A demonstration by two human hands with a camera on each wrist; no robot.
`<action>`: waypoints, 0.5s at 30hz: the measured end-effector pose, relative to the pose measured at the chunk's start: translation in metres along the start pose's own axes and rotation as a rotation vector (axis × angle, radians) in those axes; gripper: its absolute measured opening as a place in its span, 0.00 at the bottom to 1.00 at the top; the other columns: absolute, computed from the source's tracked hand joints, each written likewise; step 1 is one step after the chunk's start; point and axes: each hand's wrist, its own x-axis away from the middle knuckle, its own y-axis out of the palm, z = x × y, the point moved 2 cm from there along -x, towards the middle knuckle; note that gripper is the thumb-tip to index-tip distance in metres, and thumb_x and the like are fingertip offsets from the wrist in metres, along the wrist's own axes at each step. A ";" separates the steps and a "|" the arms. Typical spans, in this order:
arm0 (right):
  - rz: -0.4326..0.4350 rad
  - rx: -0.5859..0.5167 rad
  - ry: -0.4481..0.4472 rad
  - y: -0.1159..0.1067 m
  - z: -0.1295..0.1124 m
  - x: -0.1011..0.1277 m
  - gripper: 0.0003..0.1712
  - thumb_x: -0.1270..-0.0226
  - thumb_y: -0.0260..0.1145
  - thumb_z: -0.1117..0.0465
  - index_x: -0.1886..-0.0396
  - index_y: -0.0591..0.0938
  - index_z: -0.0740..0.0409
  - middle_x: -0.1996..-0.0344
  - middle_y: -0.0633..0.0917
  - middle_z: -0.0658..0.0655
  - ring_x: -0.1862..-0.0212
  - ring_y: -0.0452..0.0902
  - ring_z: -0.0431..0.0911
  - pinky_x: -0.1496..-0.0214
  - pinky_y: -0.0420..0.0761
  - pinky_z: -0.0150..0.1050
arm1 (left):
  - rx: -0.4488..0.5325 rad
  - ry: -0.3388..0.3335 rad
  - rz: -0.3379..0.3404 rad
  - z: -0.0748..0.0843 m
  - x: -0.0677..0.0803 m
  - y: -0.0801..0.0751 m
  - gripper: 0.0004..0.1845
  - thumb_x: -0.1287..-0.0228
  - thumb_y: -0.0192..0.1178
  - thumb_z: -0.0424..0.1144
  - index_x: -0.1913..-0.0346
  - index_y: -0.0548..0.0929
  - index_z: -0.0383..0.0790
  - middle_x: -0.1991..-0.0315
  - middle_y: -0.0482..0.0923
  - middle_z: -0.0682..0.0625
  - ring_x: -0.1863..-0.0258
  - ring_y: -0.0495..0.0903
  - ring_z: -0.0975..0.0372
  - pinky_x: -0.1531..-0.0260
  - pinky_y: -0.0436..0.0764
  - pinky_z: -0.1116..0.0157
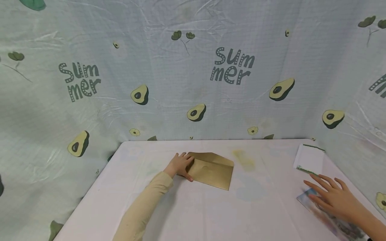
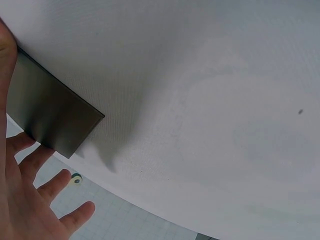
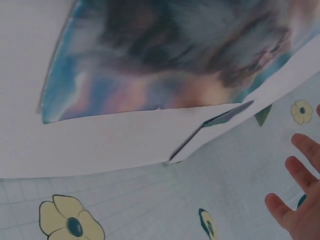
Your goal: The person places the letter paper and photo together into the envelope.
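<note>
A gold envelope (image 1: 212, 173) lies near the middle of the table with its flap opened out toward the back. My left hand (image 1: 180, 165) holds it by the left end, thumb at the front edge and fingers at the back edge. In the left wrist view one end of the envelope (image 2: 60, 105) sits between thumb and fingers, while the outer fingers are spread free. Over at the right, my right hand (image 1: 337, 201) hovers above a colourful picture sheet (image 1: 305, 200), fingers loosely extended and holding nothing. The right wrist view shows the sheet (image 3: 165, 60) flat, its printed subject blurred.
A white sheet with green printed edges (image 1: 310, 159) lies at the table's back right, just beyond my right hand. A pale cloth covers the table (image 1: 229, 214). A curtain with avocado prints (image 1: 169, 110) hangs close behind the table and along both sides.
</note>
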 end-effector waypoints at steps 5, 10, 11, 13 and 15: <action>0.012 0.007 0.014 0.002 0.004 0.006 0.39 0.46 0.60 0.43 0.34 0.55 0.29 0.35 0.35 0.27 0.32 0.40 0.42 0.49 0.54 0.57 | 0.007 -0.002 -0.007 0.000 0.002 -0.002 0.56 0.66 0.60 0.71 0.33 0.57 0.44 0.34 0.58 0.48 0.33 0.55 0.52 0.39 0.60 0.49; 0.015 0.022 -0.007 0.005 0.008 0.013 0.40 0.45 0.59 0.42 0.34 0.52 0.27 0.37 0.32 0.25 0.33 0.21 0.27 0.50 0.54 0.56 | 0.005 -0.002 -0.002 0.000 0.002 -0.002 0.56 0.66 0.60 0.71 0.33 0.57 0.44 0.34 0.58 0.48 0.33 0.55 0.52 0.39 0.60 0.49; 0.012 0.025 -0.013 0.006 0.009 0.015 0.39 0.45 0.59 0.42 0.34 0.53 0.27 0.37 0.31 0.25 0.35 0.19 0.24 0.50 0.54 0.56 | 0.002 -0.003 -0.001 0.000 0.002 -0.002 0.56 0.66 0.60 0.71 0.33 0.57 0.44 0.34 0.58 0.48 0.34 0.56 0.52 0.39 0.60 0.49; 0.003 0.036 -0.018 0.010 0.011 0.019 0.39 0.45 0.59 0.41 0.35 0.52 0.26 0.37 0.31 0.25 0.31 0.25 0.31 0.50 0.55 0.56 | -0.006 -0.004 0.002 0.000 0.002 -0.002 0.56 0.66 0.60 0.72 0.33 0.58 0.44 0.34 0.59 0.49 0.34 0.56 0.53 0.40 0.60 0.50; -0.023 0.051 -0.011 0.013 0.011 0.022 0.39 0.45 0.58 0.40 0.35 0.51 0.23 0.32 0.40 0.34 0.31 0.40 0.43 0.50 0.55 0.56 | -0.012 -0.003 0.003 0.000 0.002 -0.001 0.56 0.66 0.59 0.72 0.33 0.58 0.45 0.34 0.59 0.49 0.34 0.56 0.53 0.40 0.61 0.50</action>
